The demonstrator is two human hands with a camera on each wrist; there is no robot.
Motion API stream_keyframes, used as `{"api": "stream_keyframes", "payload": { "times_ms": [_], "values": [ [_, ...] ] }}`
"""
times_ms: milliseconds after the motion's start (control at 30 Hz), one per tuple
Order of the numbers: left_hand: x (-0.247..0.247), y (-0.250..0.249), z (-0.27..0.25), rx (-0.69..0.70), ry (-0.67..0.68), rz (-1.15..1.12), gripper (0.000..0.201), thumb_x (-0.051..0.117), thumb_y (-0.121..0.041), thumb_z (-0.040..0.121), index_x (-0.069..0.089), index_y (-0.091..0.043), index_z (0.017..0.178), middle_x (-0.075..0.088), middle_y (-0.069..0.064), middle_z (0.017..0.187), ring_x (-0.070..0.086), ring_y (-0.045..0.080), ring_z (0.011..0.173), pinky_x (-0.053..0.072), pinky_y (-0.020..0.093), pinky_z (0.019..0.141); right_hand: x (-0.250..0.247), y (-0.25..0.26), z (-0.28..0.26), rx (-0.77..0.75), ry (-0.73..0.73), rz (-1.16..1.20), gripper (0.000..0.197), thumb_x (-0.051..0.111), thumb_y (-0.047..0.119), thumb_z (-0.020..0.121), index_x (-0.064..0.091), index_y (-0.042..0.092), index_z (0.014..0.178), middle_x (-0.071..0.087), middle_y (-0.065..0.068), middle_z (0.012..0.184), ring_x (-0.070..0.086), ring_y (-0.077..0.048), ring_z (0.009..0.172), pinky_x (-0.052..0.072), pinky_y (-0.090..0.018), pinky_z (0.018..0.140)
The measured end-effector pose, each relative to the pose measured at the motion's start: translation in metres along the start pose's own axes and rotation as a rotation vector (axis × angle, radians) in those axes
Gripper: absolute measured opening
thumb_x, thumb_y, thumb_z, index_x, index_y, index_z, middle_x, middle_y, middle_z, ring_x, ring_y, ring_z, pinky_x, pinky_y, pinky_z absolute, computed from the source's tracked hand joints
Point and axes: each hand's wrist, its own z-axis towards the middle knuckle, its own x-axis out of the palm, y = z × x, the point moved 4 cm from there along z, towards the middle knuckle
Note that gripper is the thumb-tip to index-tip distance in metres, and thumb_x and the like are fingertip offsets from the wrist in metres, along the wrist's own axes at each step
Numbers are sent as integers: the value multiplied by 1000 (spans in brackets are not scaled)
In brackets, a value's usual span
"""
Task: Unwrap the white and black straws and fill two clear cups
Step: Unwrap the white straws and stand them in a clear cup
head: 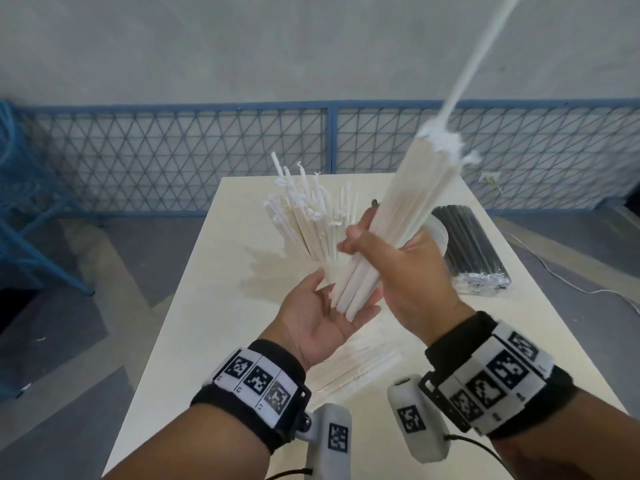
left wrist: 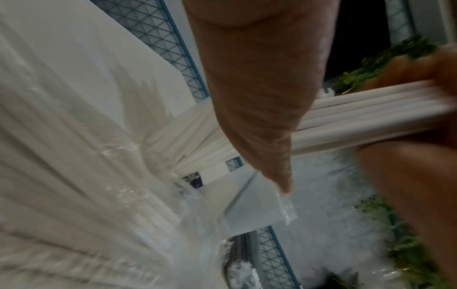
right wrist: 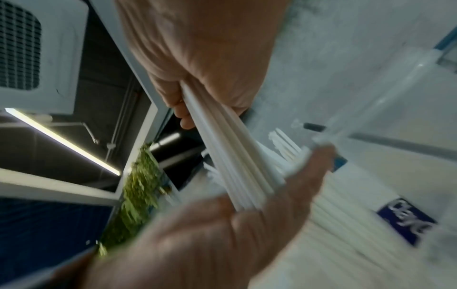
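My right hand (head: 391, 251) grips a thick bundle of white straws (head: 401, 206) above the table, tilted up to the right, with one straw (head: 474, 67) sticking far out of its top. The bundle's lower ends rest on the flat palm of my left hand (head: 322, 317), whose fingers are straight. The right wrist view shows the bundle (right wrist: 235, 162) meeting that palm (right wrist: 222, 230). Behind my hands a clear cup (head: 332, 271) holds several white straws (head: 311, 216). A second clear cup (head: 438, 233) is partly hidden behind my right hand. The pack of black straws (head: 467, 244) lies at the right.
The cream table (head: 194, 341) carries a clear bag of white straws (head: 360, 368) near its front edge, between my wrists. A blue mesh fence (head: 173, 150) runs behind the table and a blue frame (head: 27, 230) stands at the left. A white cable (head: 571, 282) trails on the floor at right.
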Motion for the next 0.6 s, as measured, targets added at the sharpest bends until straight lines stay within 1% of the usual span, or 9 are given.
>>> {"api": "stream_keyframes", "payload": {
  "times_ms": [100, 133, 200, 267, 300, 367, 400, 467, 600],
  "values": [
    [9, -2, -6, 173, -119, 383, 48, 36, -40, 108, 68, -5, 109, 74, 20, 107, 67, 31, 105, 49, 45, 107, -5, -13, 0, 64, -17, -136, 8, 67, 15, 90, 62, 9, 90, 64, -4, 68, 65, -11, 68, 53, -20, 71],
    [10, -7, -11, 312, -195, 557, 46, 38, -41, 107, 70, -9, 105, 75, 17, 106, 66, 28, 103, 50, 45, 107, -10, -15, 3, 87, -27, -186, 9, 67, 16, 90, 63, 9, 89, 64, -3, 67, 64, -8, 67, 50, -15, 68],
    [18, -23, -28, 767, -298, 835, 33, 42, -38, 103, 69, -19, 96, 73, 4, 99, 66, 21, 97, 52, 43, 98, -22, -19, 5, 155, -4, -350, 13, 66, 20, 91, 64, 8, 90, 65, 0, 67, 62, 1, 61, 45, -6, 61],
    [43, -36, -60, 1242, -206, 958, 25, 43, -35, 100, 63, -23, 108, 66, -4, 110, 61, 13, 107, 48, 34, 96, -32, -31, 1, 236, 75, -541, 15, 67, 26, 91, 64, 12, 89, 68, 1, 70, 62, 3, 61, 43, -6, 58],
    [58, -41, -74, 1410, -113, 987, 30, 42, -34, 101, 57, -23, 125, 60, -5, 127, 56, 11, 121, 45, 34, 105, -35, -38, -3, 269, 129, -617, 15, 67, 28, 90, 64, 14, 89, 70, -2, 71, 63, 2, 62, 44, -8, 60],
    [86, -54, -88, 1628, 21, 1081, 51, 37, -27, 103, 31, -13, 152, 36, -1, 156, 34, 22, 149, 29, 43, 123, -37, -53, -12, 323, 221, -717, 17, 68, 29, 88, 62, 14, 88, 70, -5, 74, 62, 0, 62, 45, -15, 65],
    [100, -62, -91, 1673, 45, 1163, 57, 35, -25, 104, 24, -4, 156, 29, 5, 161, 25, 27, 154, 22, 46, 127, -37, -57, -15, 343, 250, -741, 18, 69, 29, 88, 61, 13, 88, 70, -6, 74, 61, 0, 60, 45, -15, 64],
    [117, -74, -88, 1654, 39, 1292, 58, 32, -26, 104, 32, 3, 153, 33, 15, 162, 27, 25, 153, 22, 43, 127, -34, -60, -17, 353, 278, -735, 19, 70, 29, 88, 61, 11, 89, 69, -5, 73, 60, 1, 59, 44, -11, 61],
    [106, -59, -64, 1482, 20, 1403, 57, 29, -39, 102, 62, -6, 136, 65, 7, 139, 50, 3, 132, 32, 45, 122, -25, -49, -6, 282, 247, -654, 21, 72, 27, 86, 62, 11, 93, 70, -9, 78, 66, -9, 64, 53, -19, 67]
  ]
}}
